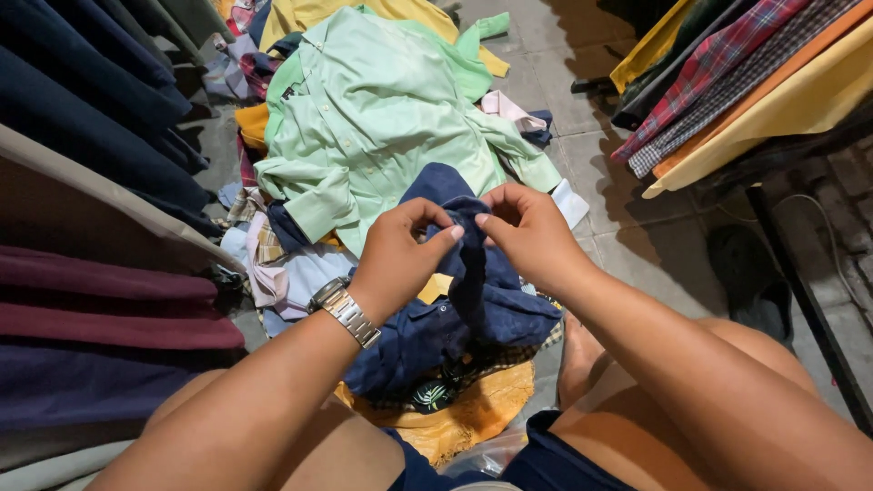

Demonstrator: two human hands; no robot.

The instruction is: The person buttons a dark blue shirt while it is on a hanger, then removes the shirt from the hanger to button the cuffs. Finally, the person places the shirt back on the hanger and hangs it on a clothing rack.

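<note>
Left hand (397,259) and right hand (530,232), both pinched shut on a raised fold of the navy shirt (455,314), which drapes from the fingers onto the pile below. Step in hand, apparently: finding an edge; next would call for spreading it with a firm two-handed grip. Beyond the hands lies a pale green shirt (377,114). No packages or signs show; a dark neck label is too small to describe.

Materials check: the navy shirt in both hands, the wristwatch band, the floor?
Navy shirt: soft woven cloth, likely cotton, matte; it creases and drapes limply. Wristwatch band on the left wrist: metal links, silvery and shiny. Floor: grey square slabs with visible joints, probably concrete or stone, dull.
</note>
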